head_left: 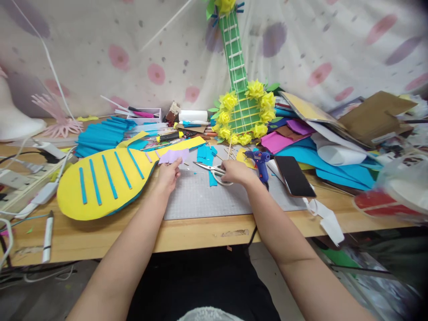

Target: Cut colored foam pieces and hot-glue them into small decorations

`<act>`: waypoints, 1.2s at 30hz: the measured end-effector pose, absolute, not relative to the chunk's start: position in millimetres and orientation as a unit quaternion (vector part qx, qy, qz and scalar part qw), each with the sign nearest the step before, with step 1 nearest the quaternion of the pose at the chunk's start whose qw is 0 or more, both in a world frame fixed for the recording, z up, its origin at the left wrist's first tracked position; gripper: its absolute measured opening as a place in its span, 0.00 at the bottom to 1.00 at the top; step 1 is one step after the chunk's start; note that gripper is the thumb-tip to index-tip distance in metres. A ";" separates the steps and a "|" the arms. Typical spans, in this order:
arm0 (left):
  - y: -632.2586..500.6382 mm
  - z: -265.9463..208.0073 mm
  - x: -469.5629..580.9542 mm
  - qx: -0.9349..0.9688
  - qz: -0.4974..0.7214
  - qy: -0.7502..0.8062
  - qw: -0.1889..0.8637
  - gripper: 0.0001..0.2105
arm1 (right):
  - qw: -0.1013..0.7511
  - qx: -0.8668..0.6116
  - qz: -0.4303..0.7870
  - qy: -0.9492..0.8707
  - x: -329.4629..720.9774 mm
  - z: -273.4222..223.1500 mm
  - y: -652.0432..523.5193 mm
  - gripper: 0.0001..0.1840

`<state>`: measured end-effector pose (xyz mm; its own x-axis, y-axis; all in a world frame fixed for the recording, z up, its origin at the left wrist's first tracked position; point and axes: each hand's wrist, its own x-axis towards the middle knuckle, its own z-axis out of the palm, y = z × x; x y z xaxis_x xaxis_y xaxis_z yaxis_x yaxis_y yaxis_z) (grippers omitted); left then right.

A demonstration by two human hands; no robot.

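My left hand (170,174) pinches a torn-edged piece of light purple paper (174,155) between thumb and fingers, over the neck of a yellow paper guitar. That yellow guitar (96,200) lies on the table with blue strips across its body. My right hand (236,171) is closed at the handles of a pair of scissors (217,174), whose blades point left above the grey cutting mat (207,205). Blue paper scraps (205,154) lie under and behind the scissors. A blue glue gun (261,161) rests just right of my right hand.
A green paper guitar (239,107) with yellow flowers leans against the curtain. A black phone (294,176) lies on the right, before piled coloured paper (341,165). Folded blue paper (100,133) sits at back left, a marker (48,236) at front left, power strips (20,196) along the left.
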<state>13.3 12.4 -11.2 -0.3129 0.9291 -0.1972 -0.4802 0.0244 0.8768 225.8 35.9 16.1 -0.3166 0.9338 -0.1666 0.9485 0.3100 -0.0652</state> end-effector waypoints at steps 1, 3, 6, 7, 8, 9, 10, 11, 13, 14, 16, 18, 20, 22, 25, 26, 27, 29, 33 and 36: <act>12.9 -12.1 13.6 0.227 0.666 0.477 0.526 0.18 | 0.031 0.585 -0.086 0.806 227.7 16.2 36.2 0.15; 14.1 -14.0 14.1 0.212 0.677 0.485 0.511 0.16 | -0.014 0.591 -0.128 0.796 235.3 18.6 37.9 0.14; 15.4 -14.8 15.0 0.184 0.687 0.496 0.499 0.13 | -0.106 0.578 -0.248 0.770 251.1 24.4 41.6 0.12; 15.7 -14.1 15.7 0.169 0.690 0.498 0.498 0.12 | -0.142 0.563 -0.299 0.758 255.0 25.7 42.5 0.11; 16.0 -12.7 16.7 0.151 0.692 0.498 0.501 0.11 | -0.179 0.541 -0.349 0.744 257.1 26.1 43.2 0.11; 16.4 -10.8 17.9 0.133 0.693 0.494 0.508 0.10 | -0.219 0.516 -0.394 0.729 256.7 25.5 43.7 0.11; 17.0 -8.2 19.4 0.114 0.693 0.487 0.520 0.09 | -0.258 0.491 -0.431 0.712 253.9 23.8 44.0 0.11; 17.9 -5.3 21.1 0.097 0.692 0.477 0.533 0.08 | -0.296 0.468 -0.458 0.696 248.5 21.0 44.0 0.12; 21.0 1.5 24.6 0.063 0.687 0.459 0.559 0.06 | -0.361 0.448 -0.480 0.662 232.1 13.5 43.7 0.15; 23.0 5.0 26.2 0.047 0.684 0.454 0.569 0.06 | -0.384 0.454 -0.476 0.648 222.7 9.5 43.3 0.16; 27.4 11.6 28.9 0.024 0.679 0.451 0.579 0.06 | -0.398 0.493 -0.431 0.642 205.5 3.1 41.6 0.20; 30.9 17.1 31.4 0.014 0.680 0.451 0.578 0.06 | -0.365 0.509 -0.400 0.669 194.4 0.2 38.5 0.20; 32.7 21.4 34.3 0.016 0.684 0.454 0.571 0.07 | -0.332 0.489 -0.410 0.695 190.9 0.2 34.6 0.19; 32.8 24.7 38.5 0.028 0.685 0.460 0.565 0.07 | -0.312 0.448 -0.445 0.709 192.6 1.7 31.1 0.20; 32.5 29.0 46.8 0.043 0.679 0.470 0.562 0.06 | -0.266 0.418 -0.488 0.718 197.1 4.2 28.9 0.21; 33.0 30.3 49.8 0.045 0.678 0.473 0.560 0.06 | -0.246 0.419 -0.501 0.717 197.8 4.9 29.0 0.22; 33.7 31.4 52.8 0.046 0.678 0.476 0.558 0.06 | -0.227 0.421 -0.514 0.713 197.9 5.7 29.5 0.23; 35.8 33.0 58.3 0.047 0.680 0.478 0.554 0.06 | -0.209 0.420 -0.541 0.698 196.8 7.1 30.8 0.25; 38.7 32.4 67.2 0.049 0.678 0.489 0.547 0.06 | -0.235 0.402 -0.577 0.671 194.3 8.9 32.9 0.27; 38.0 29.6 72.0 0.059 0.680 0.490 0.542 0.07 | -0.252 0.405 -0.595 0.647 194.8 9.7 32.4 0.28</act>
